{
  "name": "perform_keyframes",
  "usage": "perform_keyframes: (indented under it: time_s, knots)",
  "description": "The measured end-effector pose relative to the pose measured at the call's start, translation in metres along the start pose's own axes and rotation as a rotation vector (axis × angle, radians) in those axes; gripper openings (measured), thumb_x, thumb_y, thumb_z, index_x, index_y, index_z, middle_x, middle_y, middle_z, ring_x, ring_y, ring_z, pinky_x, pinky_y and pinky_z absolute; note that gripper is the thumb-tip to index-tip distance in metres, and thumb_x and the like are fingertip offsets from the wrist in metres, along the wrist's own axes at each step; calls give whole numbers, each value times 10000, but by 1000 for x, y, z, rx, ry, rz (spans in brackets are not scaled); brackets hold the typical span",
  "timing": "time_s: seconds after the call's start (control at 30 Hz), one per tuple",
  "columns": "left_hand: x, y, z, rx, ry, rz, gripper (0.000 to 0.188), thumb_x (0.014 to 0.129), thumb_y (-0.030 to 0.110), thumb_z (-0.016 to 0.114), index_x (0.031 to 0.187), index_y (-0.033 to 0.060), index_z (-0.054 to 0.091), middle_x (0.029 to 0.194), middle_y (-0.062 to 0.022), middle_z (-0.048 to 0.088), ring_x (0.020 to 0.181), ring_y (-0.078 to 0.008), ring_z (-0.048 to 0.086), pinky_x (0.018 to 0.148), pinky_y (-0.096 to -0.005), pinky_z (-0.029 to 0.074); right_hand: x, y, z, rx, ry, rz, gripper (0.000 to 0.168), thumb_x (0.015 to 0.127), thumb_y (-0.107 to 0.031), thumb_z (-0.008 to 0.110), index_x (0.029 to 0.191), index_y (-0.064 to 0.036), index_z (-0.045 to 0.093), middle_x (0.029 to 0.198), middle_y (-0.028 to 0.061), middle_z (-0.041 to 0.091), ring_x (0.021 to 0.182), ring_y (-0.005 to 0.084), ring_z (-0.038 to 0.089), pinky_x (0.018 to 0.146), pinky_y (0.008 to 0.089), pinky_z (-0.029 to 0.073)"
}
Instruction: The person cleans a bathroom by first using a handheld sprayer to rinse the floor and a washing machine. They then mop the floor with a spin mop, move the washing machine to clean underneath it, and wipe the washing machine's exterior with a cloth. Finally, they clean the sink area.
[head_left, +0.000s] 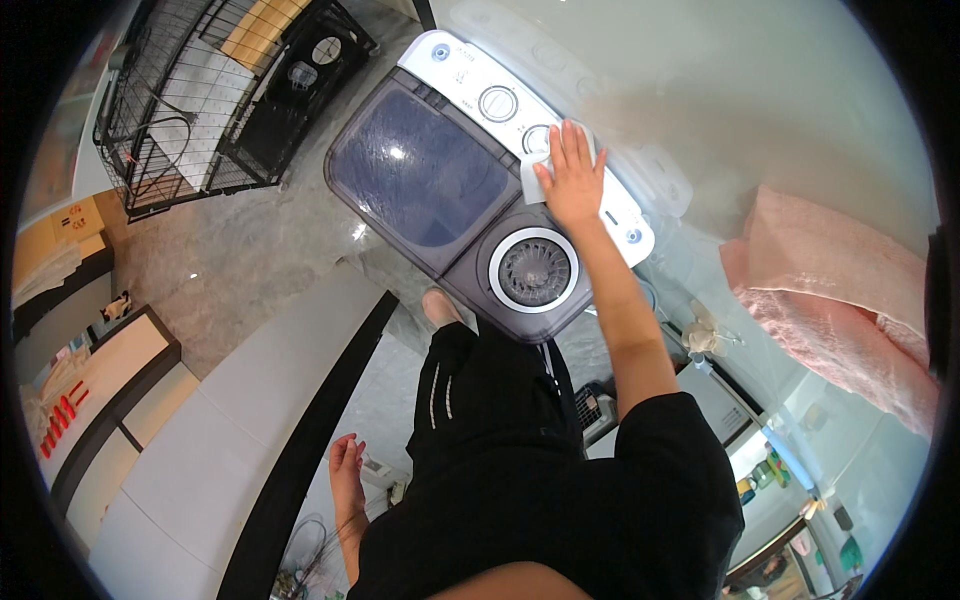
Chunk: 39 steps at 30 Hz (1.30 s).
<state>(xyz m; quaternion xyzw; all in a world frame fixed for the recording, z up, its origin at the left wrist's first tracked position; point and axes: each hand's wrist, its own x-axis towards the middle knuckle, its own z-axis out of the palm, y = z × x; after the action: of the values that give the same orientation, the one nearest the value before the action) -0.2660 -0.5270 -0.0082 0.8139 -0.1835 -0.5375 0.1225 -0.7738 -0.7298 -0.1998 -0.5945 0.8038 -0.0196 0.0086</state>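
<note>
A twin-tub washing machine (420, 172) with smoky translucent lids stands before me. My right hand (574, 176) lies flat, fingers spread, over a thin white cloth or wipe (533, 184) on the machine's white control panel (626, 214). The fingers partly cover one round dial (535, 139); another dial (499, 103) shows beside it. Below the hand is the round spin-tub window (535, 270) with its pale ring. My left hand (347, 454) hangs low at my side, fingers loosely curled, near the dark edge of a white panel, with nothing visible in it.
A black wire pet cage (202, 112) stands at the upper left on the grey floor. A white panel with a black edge (315, 390) runs along my left. Pink towels (840, 292) hang at the right by the glossy wall. A small grille-fronted appliance (592, 409) is near my leg.
</note>
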Motion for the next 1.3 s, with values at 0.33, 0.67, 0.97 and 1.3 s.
perform_keyframes:
  time_s: [0.33, 0.67, 0.97, 1.3]
  knots:
    - [0, 10, -5, 29, -19, 60, 275, 934, 318, 549, 1129, 127, 575, 1068, 30, 581, 1024, -121, 551, 799, -256, 349, -5, 34, 4, 224, 21, -198, 479, 884, -223, 570, 1343, -156, 453, 1456, 23, 361, 1358, 212, 304, 1091, 505, 260]
    - [-10, 1, 3, -25, -1, -3, 258, 933, 300, 556, 1126, 130, 575, 1069, 28, 579, 1018, -110, 556, 791, -245, 348, 17, 7, 8, 203, 305, -177, 317, 820, -200, 602, 1119, -99, 581, 1112, 81, 569, 1054, 243, 535, 884, 382, 447]
    - [-5, -5, -13, -15, -6, -8, 261, 935, 328, 548, 1138, 164, 558, 1161, 49, 579, 1084, -146, 549, 884, -308, 339, 40, -21, 16, 12, 183, 18, 97, 723, -108, 590, 786, -70, 527, 763, 66, 594, 727, 197, 635, 563, 297, 540]
    - [-8, -3, -6, -39, 19, -32, 260, 934, 329, 553, 1129, 158, 562, 1159, 49, 575, 1058, -134, 555, 858, -296, 343, 31, -9, 4, -36, -38, 8, 38, 748, -108, 577, 768, -79, 563, 748, 100, 620, 762, 254, 659, 641, 321, 546]
